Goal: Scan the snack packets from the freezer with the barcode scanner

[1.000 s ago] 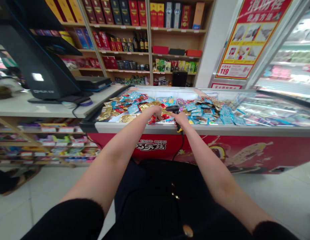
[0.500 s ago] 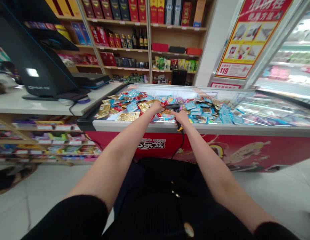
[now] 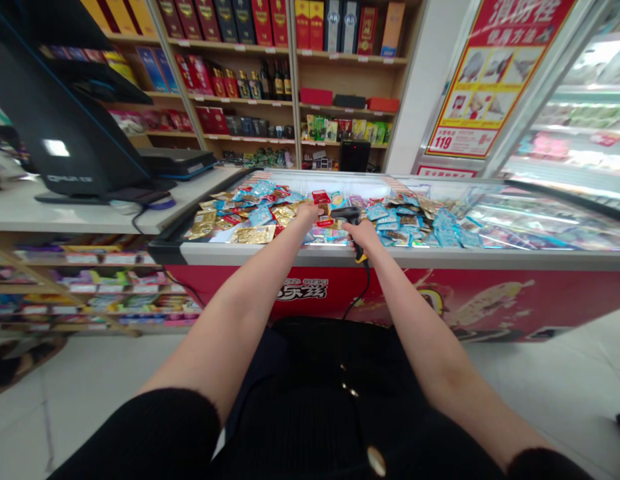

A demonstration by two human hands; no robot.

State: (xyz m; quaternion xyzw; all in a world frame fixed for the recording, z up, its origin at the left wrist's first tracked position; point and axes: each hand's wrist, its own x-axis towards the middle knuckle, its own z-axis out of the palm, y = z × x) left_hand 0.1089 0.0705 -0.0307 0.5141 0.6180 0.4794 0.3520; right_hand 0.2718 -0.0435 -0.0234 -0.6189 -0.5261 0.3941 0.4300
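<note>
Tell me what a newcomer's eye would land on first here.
Probably the heap of blue and gold packets spread inside the freezer across the middle. Over its near side, the right grip holds a black handheld scanner, beside a red packet in the left grip. The red-and-yellow poster at the upper right also stands out.

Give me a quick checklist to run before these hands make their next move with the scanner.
1. Scanner gripped in the right hand: ok.
2. Red packet held in the left hand: ok.
3. Scanner head turned toward the packet: ok.
4. Barcode facing the scanner: cannot tell, too small.
5. Cable attached at the scanner handle: ok.
6. Cable's far end plugged in: cannot tell, out of sight.
</note>
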